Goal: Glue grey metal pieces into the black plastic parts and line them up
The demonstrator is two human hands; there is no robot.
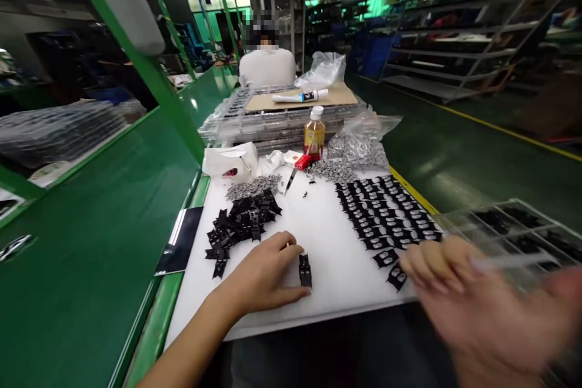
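Observation:
My left hand (264, 270) rests on the white work board (327, 236), fingers curled around a small black plastic part (305, 269) that stands between thumb and fingertips. A loose heap of black parts (240, 221) lies just beyond it. My right hand (459, 291) is smeared by motion at the board's right edge, near a laid-out grid of black parts (386, 209). It seems to hold a thin white stick-like thing (504, 262), but the blur hides the grip.
Small metal pieces (254, 187) and a bag of them (359, 145) lie at the board's far end, beside a bottle (314, 133) and a red-handled tool (297, 168). Clear trays (522, 230) sit at right, stacked trays (273, 121) behind. A person (267, 63) sits beyond. Green bench (104, 242) at left.

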